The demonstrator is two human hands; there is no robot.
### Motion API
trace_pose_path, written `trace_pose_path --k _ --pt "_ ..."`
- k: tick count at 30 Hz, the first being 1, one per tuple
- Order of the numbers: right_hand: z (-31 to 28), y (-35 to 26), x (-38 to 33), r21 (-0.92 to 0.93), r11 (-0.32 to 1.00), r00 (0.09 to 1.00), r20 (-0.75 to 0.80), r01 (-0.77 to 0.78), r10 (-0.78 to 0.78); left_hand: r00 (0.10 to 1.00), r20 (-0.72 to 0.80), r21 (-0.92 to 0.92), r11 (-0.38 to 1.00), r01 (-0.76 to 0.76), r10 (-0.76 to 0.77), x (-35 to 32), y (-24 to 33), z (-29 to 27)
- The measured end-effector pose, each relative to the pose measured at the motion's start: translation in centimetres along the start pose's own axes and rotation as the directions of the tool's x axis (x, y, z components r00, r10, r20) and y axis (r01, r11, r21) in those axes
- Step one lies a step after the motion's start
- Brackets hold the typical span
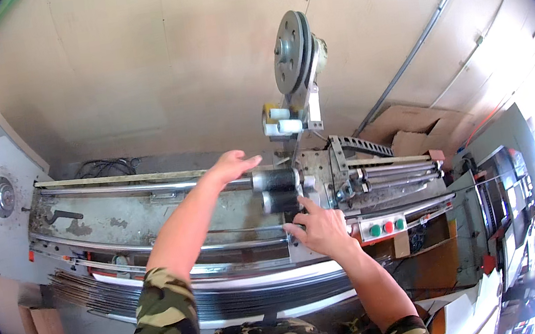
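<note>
My left hand [238, 165] is above the machine's far rail, left of the upper dark roller [274, 179]; its fingers are stretched out and it holds nothing. A second dark roller [276, 201] lies just nearer to me, parallel to the first. Beside its right end is the index fingertip of my right hand [324, 230]; whether it touches cannot be made out. That hand's thumb and index finger are apart, with no object visible in it. Above the rollers rise small white guide rollers [289, 125] and a grey grooved wheel [290, 52] on an arm.
A panel with green and red buttons [389, 226] sits right of my right hand. A hooked wrench [64, 214] lies on the machine bed. Bundled long thin rods [231, 301] run along the front. A round chuck [4, 196] is at far left, cardboard [410, 122] at back right.
</note>
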State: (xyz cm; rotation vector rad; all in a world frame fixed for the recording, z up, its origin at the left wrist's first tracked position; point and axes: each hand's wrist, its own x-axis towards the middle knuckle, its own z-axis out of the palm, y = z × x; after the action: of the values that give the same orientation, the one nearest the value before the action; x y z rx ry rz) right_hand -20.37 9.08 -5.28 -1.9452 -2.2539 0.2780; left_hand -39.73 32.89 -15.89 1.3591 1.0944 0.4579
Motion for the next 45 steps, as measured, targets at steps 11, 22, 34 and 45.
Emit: trace_pose_path --k 11,22,34,45 --pt "1.9 2.0 1.3 0.053 0.997 0.991 0.121 -0.063 0.057 0.697 0.708 -0.030 0.981 0.193 -0.115 8.6 -0.3 4.6" --pt "0.8 3.7 5.2 0.034 0.999 0.972 0.233 -0.005 -0.003 0.707 0.707 -0.414 0.816 0.403 0.009 8.9 -5.8 7.9" --pt "-0.2 10.5 12.5 0.200 0.975 0.887 0.429 0.092 -0.172 0.986 0.125 0.664 0.729 -0.166 0.110 0.4 4.7 8.0" --pt "-1.6 14.5 6.4 0.245 0.965 0.966 0.209 0.097 -0.150 0.845 -0.007 0.672 0.629 -0.392 0.535 -1.6 3.5 10.6"
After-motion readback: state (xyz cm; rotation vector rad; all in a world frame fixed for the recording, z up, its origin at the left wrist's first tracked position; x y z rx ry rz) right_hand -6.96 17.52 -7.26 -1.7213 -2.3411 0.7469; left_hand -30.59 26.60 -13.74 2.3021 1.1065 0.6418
